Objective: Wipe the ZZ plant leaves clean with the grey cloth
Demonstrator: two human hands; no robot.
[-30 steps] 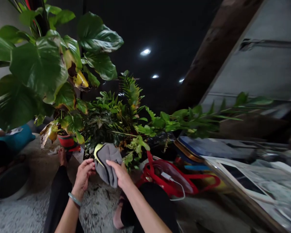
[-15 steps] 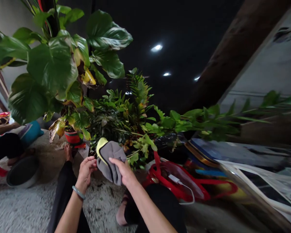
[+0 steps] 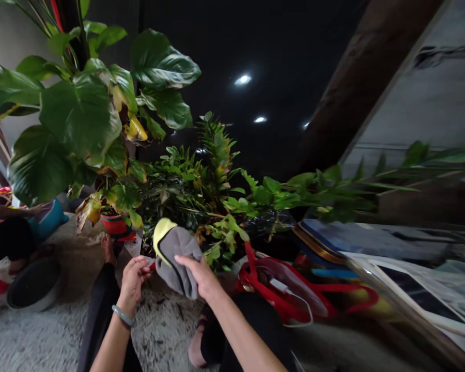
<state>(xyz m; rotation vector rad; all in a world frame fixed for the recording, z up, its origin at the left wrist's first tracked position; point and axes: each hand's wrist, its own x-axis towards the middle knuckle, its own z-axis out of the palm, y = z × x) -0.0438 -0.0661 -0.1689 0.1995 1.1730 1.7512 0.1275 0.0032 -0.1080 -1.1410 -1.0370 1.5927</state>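
Beyond right hand (image 3: 203,277) gripping gray cloth (image 3: 180,256): leafy plants (image 3: 220,152); rightward, red bag (image 3: 265,293); left hand (image 3: 132,279), hold unclear.

Setting: reads as a home, likely a porch or ground-floor room; cannot tell which. Evidence: rough concrete floor (image 3: 160,336), bare foot (image 3: 107,250) on it; large-leaved houseplant (image 3: 79,116) in a red pot (image 3: 114,225), more foliage (image 3: 219,150) beside it; grey basin (image 3: 34,283) on the floor; red tote bag (image 3: 248,281) with a white charger (image 3: 279,285) and cable (image 3: 308,312); piled belongings (image 3: 329,237) at right.

The grey bundle (image 3: 174,245) is matt cloth, the floor (image 3: 160,336) rough, leaves (image 3: 79,116) glossy.
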